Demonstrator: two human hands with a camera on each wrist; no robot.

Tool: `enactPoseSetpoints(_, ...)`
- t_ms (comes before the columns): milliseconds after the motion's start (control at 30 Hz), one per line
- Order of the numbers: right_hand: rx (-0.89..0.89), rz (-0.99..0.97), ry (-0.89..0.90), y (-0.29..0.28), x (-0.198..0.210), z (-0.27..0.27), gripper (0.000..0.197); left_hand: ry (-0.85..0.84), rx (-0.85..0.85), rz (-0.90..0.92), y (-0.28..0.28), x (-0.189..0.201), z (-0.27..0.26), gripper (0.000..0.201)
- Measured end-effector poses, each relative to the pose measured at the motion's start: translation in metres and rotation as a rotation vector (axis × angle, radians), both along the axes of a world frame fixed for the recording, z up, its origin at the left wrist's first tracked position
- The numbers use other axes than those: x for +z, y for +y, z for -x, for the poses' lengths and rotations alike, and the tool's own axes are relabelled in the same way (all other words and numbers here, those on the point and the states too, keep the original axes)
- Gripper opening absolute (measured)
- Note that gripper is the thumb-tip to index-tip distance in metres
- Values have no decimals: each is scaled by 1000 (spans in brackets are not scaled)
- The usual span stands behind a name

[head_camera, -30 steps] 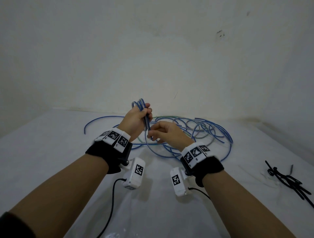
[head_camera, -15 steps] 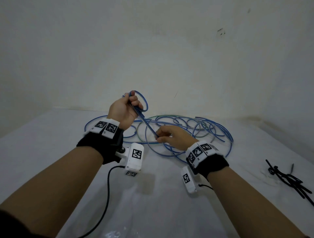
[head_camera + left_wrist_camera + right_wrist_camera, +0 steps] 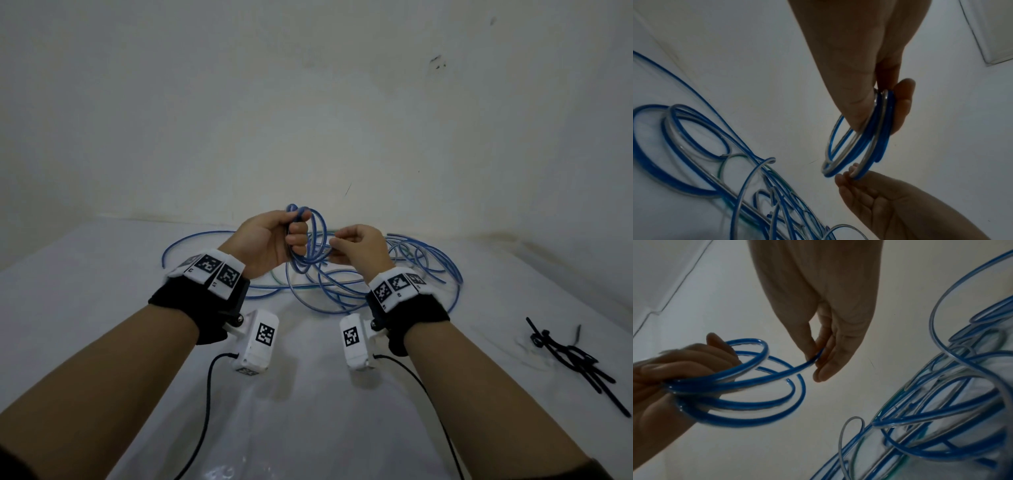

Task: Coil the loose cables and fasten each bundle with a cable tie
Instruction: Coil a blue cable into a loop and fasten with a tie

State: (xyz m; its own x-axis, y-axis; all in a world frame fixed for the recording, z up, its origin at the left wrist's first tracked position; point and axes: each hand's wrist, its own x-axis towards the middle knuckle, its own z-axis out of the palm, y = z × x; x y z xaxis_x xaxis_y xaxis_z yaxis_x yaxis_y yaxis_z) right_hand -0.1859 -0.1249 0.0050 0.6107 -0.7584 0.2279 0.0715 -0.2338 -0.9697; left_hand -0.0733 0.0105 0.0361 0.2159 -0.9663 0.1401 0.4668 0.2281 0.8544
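My left hand [image 3: 274, 236] grips a small coil of blue cable [image 3: 310, 246], several loops held upright above the table. The left wrist view shows the coil [image 3: 863, 138] pinched between thumb and fingers. My right hand [image 3: 356, 246] pinches one strand [image 3: 797, 369] of the same cable just right of the coil, thumb against fingertips. The rest of the blue cable lies in a loose tangle [image 3: 394, 274] on the white table behind and under both hands, with a green strand [image 3: 720, 167] mixed in. A pile of black cable ties [image 3: 568, 356] lies at the right.
The white table [image 3: 102, 308] meets a plain white wall at the back and right. Black cords from the wrist cameras [image 3: 205, 411] trail over the near table. One blue strand [image 3: 191, 240] arcs out to the left of the tangle.
My left hand has come back down and right with the coil, which now has one more loop. My right hand has risen from the tangle to the coil, carrying a strand.
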Motion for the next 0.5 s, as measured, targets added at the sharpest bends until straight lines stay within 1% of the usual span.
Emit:
enactPoseSetpoints(67, 2, 67, 64, 0, 0, -1, 11, 31, 40, 29, 0, 1, 0, 29)
enactPoseSetpoints(200, 123, 235, 187, 8, -4, 2, 19, 113, 199, 134, -3, 9, -9, 36)
enactPoseSetpoints(300, 147, 314, 239, 12, -3, 1, 18, 93, 221, 137, -2, 10, -10, 34)
enactPoseSetpoints(367, 76, 293, 208, 9, -2, -1, 21, 38, 159, 66, -1, 7, -7, 31)
enactPoseSetpoints(400, 20, 261, 172, 6, -1, -2, 26, 2, 127, 18, 0, 5, -5, 30)
enactPoseSetpoints(467, -62, 165, 83, 1, -1, -2, 38, -71, 99, -79, 0, 1, -3, 29)
enactPoseSetpoints(500, -77, 108, 39, -1, 0, -2, 37, -104, 101, -120, 0, -1, -2, 29)
